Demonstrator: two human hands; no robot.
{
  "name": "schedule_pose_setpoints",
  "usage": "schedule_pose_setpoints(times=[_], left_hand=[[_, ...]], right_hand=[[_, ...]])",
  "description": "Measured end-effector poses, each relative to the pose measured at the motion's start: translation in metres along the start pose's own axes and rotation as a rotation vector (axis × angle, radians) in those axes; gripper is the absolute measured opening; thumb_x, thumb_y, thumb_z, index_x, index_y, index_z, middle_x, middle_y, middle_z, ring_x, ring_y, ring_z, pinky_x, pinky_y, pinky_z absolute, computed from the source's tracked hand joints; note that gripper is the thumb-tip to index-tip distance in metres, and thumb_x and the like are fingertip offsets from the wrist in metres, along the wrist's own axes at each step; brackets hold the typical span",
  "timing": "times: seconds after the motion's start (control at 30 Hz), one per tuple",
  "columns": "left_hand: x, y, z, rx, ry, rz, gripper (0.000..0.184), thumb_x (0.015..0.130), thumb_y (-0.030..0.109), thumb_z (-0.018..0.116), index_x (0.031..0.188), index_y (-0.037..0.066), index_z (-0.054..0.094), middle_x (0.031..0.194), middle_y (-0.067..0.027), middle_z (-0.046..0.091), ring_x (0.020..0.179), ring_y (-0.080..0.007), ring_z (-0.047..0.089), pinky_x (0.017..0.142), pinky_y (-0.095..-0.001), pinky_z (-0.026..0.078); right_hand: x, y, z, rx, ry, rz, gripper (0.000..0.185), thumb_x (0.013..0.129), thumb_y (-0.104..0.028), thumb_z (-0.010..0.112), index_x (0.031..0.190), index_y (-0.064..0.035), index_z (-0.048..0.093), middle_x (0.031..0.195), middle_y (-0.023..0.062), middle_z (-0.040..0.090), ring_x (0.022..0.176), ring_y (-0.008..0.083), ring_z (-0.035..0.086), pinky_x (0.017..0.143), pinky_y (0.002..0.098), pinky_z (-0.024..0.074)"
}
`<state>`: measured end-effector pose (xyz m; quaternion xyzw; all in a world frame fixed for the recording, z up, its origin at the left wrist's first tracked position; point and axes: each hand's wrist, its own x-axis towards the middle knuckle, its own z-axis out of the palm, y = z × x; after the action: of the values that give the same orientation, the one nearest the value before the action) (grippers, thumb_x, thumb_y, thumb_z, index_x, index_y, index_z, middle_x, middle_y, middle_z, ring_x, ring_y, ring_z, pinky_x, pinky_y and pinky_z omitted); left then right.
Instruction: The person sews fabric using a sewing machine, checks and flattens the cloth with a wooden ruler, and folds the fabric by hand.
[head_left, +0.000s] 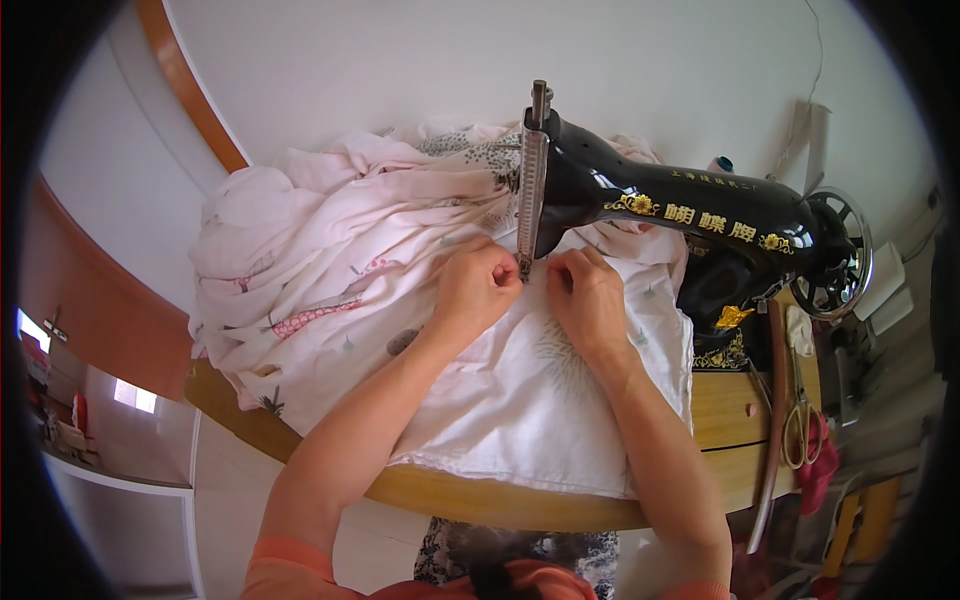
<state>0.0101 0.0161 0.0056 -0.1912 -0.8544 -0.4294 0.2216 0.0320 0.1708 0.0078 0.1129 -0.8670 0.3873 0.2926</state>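
Observation:
A black sewing machine (660, 190) with gold lettering stands on the table, its needle and presser foot (524, 268) at the left end. Beneath it spreads a large white and pale pink printed cloth (500, 400), heavily bunched on the left and flatter in front. My left hand (478, 285) is closed just left of the presser foot, thumb and fingers curled together. To the right of the foot, my right hand (588, 295) is closed in a pinch over the cloth. Whatever either hand's fingertips hold is too small or hidden to make out.
Scissors (797, 430) lie at the table's right side, beside a long curved brown strip (775, 430) and a dark pink cloth (818, 460). The machine's handwheel (838, 255) is at the far right. The wooden table's (470, 492) rounded edge runs along the front.

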Motion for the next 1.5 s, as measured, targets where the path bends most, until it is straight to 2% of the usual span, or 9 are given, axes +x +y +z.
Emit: schedule_pose_setpoints(times=[0.1, 0.2, 0.6, 0.7, 0.8, 1.0, 1.3, 1.5], left_hand=[[0.0, 0.0, 0.001, 0.002, -0.029, -0.042, 0.006, 0.063, 0.003, 0.065, 0.068, 0.003, 0.062, 0.068, -0.0073, 0.057, 0.06, -0.0217, 0.058, 0.056, -0.0329, 0.046], [0.0, 0.002, -0.002, 0.006, -0.052, -0.042, 0.005, 0.064, 0.004, 0.065, 0.068, 0.004, 0.063, 0.068, -0.0073, 0.056, 0.061, -0.0223, 0.058, 0.057, -0.0334, 0.046], [0.001, 0.0, -0.001, -0.083, -0.027, -0.029, 0.005, 0.066, 0.002, 0.065, 0.07, 0.001, 0.064, 0.065, -0.0061, 0.056, 0.056, -0.0151, 0.055, 0.052, -0.027, 0.044], [0.001, 0.001, -0.001, -0.14, -0.025, -0.051, 0.003, 0.069, -0.001, 0.065, 0.07, -0.001, 0.062, 0.066, 0.0001, 0.053, 0.056, -0.0051, 0.046, 0.051, -0.0204, 0.04], [0.001, -0.002, -0.001, -0.202, -0.002, -0.157, 0.003, 0.066, 0.002, 0.063, 0.068, 0.001, 0.062, 0.065, -0.0038, 0.057, 0.055, -0.0101, 0.052, 0.052, -0.0253, 0.043], [0.002, -0.007, -0.001, -0.258, 0.058, -0.236, 0.003, 0.067, 0.003, 0.061, 0.069, 0.002, 0.058, 0.064, -0.0036, 0.055, 0.055, -0.0096, 0.05, 0.052, -0.0247, 0.042], [0.002, -0.004, -0.002, -0.306, 0.104, -0.209, 0.006, 0.066, 0.005, 0.062, 0.068, 0.002, 0.057, 0.063, -0.0042, 0.054, 0.055, -0.0106, 0.051, 0.052, -0.026, 0.042], [0.002, -0.001, -0.004, -0.241, 0.067, -0.173, 0.007, 0.066, 0.004, 0.062, 0.068, 0.0, 0.058, 0.064, -0.0094, 0.055, 0.053, -0.0156, 0.051, 0.051, -0.0289, 0.043]], right_hand=[[0.001, 0.0, 0.001, -0.043, -0.013, -0.02, 0.002, 0.074, -0.003, 0.059, 0.074, -0.0019, 0.058, 0.075, 0.0154, 0.057, 0.067, 0.0349, 0.059, 0.062, 0.0421, 0.048], [0.001, 0.0, -0.002, -0.061, -0.037, -0.024, 0.002, 0.072, -0.003, 0.059, 0.073, -0.0018, 0.057, 0.074, 0.0158, 0.057, 0.067, 0.0353, 0.058, 0.062, 0.0424, 0.048], [0.002, -0.002, -0.01, -0.067, -0.074, 0.048, 0.005, 0.072, -0.003, 0.059, 0.074, -0.0007, 0.055, 0.075, 0.018, 0.056, 0.068, 0.0369, 0.058, 0.064, 0.044, 0.0474], [0.001, -0.001, -0.009, -0.041, -0.063, 0.05, 0.003, 0.073, -0.003, 0.059, 0.074, -0.0009, 0.056, 0.076, 0.0179, 0.056, 0.069, 0.0367, 0.058, 0.065, 0.044, 0.0474], [0.0, 0.001, -0.007, 0.001, -0.049, 0.032, 0.001, 0.075, -0.003, 0.059, 0.074, -0.0017, 0.058, 0.077, 0.0169, 0.057, 0.069, 0.0363, 0.058, 0.064, 0.0434, 0.0478], [-0.002, 0.001, -0.005, 0.036, -0.031, -0.021, 0.001, 0.075, -0.002, 0.061, 0.076, -0.0033, 0.061, 0.078, 0.0133, 0.059, 0.067, 0.0337, 0.059, 0.062, 0.0408, 0.0486], [0.002, -0.006, -0.001, 0.022, -0.002, -0.048, 0.003, 0.076, -0.004, 0.063, 0.079, -0.0032, 0.063, 0.078, 0.012, 0.059, 0.066, 0.0317, 0.06, 0.06, 0.0389, 0.048], [0.006, -0.009, 0.001, -0.014, -0.038, -0.086, 0.004, 0.076, -0.005, 0.063, 0.078, -0.0014, 0.061, 0.078, 0.0122, 0.058, 0.066, 0.0322, 0.059, 0.059, 0.0392, 0.0462]])
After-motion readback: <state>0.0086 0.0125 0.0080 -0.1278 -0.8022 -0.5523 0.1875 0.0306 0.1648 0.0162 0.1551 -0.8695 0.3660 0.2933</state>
